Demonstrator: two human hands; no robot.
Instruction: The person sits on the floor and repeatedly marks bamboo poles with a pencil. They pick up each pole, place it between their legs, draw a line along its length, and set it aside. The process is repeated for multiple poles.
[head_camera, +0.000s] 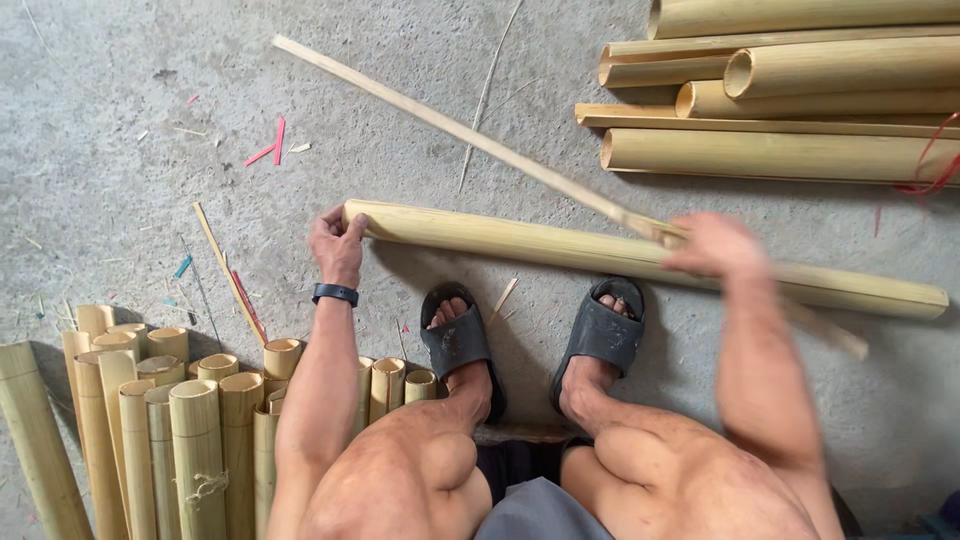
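Head view, person squatting on a concrete floor (120, 60).

Left hand (338, 243): fingers curled over the near end of a long bamboo pole (560, 245); the hand grips that end. The pole lies flat on the floor and runs from this hand away to the right, passing under the right hand. Black wristband (335, 294) on the left wrist.

Right hand (715, 245): blurred; closed around a thin bamboo strip (450, 125). How tightly it grips, I cannot tell. From this hand the strip slants up and away to the left, above the pole. The hand sits over the pole, about 2 thirds of the way along it.

Below and between the 2 hands: 2 feet in black sandals (530, 335), toes just short of the pole.

Below the left hand, beside the forearm: bundle of short bamboo tubes (180, 420), cut ends up.

Above the right hand, well apart: stack of long bamboo poles (790, 100). Red scraps (270, 148) on the floor above the left hand.
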